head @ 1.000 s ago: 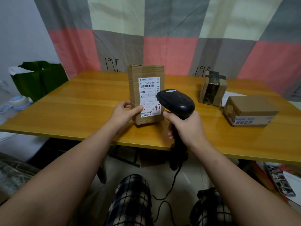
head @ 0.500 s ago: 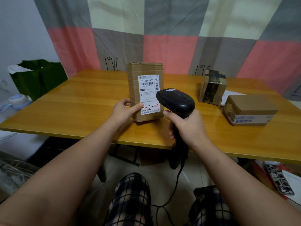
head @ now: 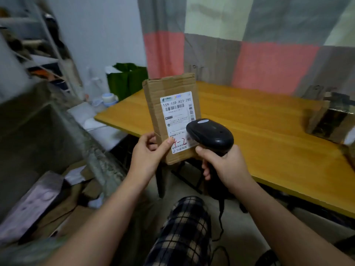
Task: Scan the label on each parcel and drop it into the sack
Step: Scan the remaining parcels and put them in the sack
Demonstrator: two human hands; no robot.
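Observation:
My left hand [head: 148,153] grips the lower left corner of a tall brown cardboard parcel [head: 155,104], thumb on its white shipping label [head: 175,112]. The parcel is held upright, off the wooden table [head: 269,131], past the table's front left edge. My right hand [head: 223,164] grips the handle of a black barcode scanner [head: 210,134], whose head sits just in front of the label's lower right part. A large grey woven sack [head: 44,135] stands at the left, blurred.
A taped parcel [head: 330,116] rests on the table at the right edge. A green bag [head: 126,78] stands beyond the table's far left corner. Flat boxes and clutter [head: 34,204] lie on the floor at left. The scanner cable [head: 221,214] hangs beside my knee.
The view has swung to the left. My left hand has lifted the parcel off the table and carried it left past the table edge; the scanner moved along with it.

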